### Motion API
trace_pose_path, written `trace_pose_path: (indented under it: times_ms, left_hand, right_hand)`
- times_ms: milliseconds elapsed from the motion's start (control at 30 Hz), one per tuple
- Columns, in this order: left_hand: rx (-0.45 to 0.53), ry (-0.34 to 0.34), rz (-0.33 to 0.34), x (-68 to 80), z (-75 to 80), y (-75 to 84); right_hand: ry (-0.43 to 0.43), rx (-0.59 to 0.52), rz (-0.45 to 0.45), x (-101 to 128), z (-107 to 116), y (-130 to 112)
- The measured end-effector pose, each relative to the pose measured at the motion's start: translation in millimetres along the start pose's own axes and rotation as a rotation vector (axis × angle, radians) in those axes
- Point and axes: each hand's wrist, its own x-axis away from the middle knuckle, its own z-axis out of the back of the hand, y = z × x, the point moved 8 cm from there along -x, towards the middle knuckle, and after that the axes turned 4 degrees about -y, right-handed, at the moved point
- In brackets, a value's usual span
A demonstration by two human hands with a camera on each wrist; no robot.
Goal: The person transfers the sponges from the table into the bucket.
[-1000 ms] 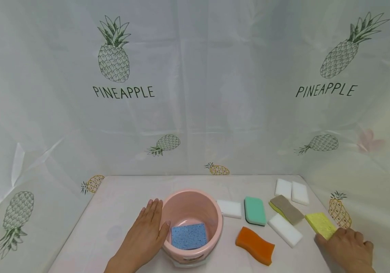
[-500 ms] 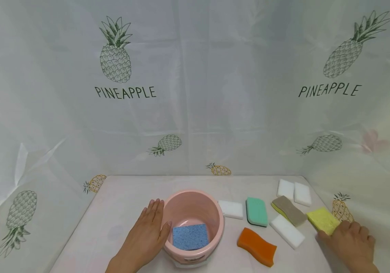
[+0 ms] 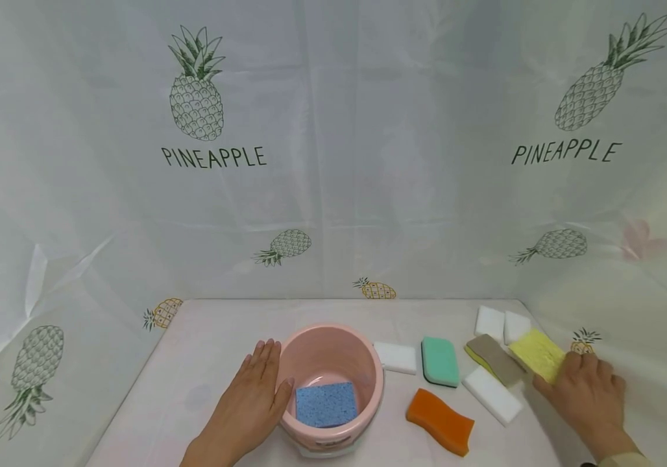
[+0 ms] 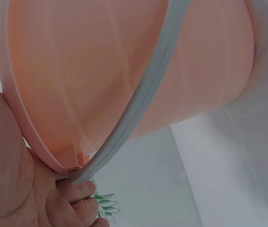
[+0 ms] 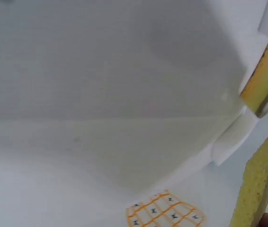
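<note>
A pink bucket (image 3: 370, 370) stands near the table's front edge with a blue sponge (image 3: 326, 403) lying flat on its bottom. My left hand (image 3: 254, 389) rests flat against the bucket's left side, fingers straight and thumb at the rim. In the left wrist view the bucket wall (image 4: 101, 61) and its grey handle (image 4: 141, 116) fill the frame above my left hand (image 4: 15, 189). My right hand (image 3: 573, 379) grips a yellow sponge (image 3: 536, 353) at the far right, raised off the table and tilted. The right wrist view shows the yellow sponge (image 5: 257, 189) edge-on.
Between the bucket and my right hand lie a white sponge (image 3: 395, 357), a green sponge (image 3: 440, 360), an orange sponge (image 3: 440, 420), a brown-topped sponge (image 3: 492, 357) and another white sponge (image 3: 492, 395). Two white sponges (image 3: 490, 322) sit at the back right. Pineapple-print sheeting walls the table.
My right hand closed on the yellow sponge, lifted it and carried it up and to the left. My left hand and the bucket stayed put.
</note>
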Motion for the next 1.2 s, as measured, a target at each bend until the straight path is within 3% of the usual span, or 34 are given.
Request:
trace_pose_path:
  times_ms: [633, 1200]
  left_hand:
    - [-0.018, -0.003, 0.007, -1.7, -0.3, -2.4]
    - [-0.022, -0.010, 0.016, -2.4, -2.4, -3.5]
  right_hand:
    - [0.132, 0.037, 0.251, -28.9, 16.4, -106.2]
    - [0.244, -0.046, 0.494, -34.0, 39.3, -196.4]
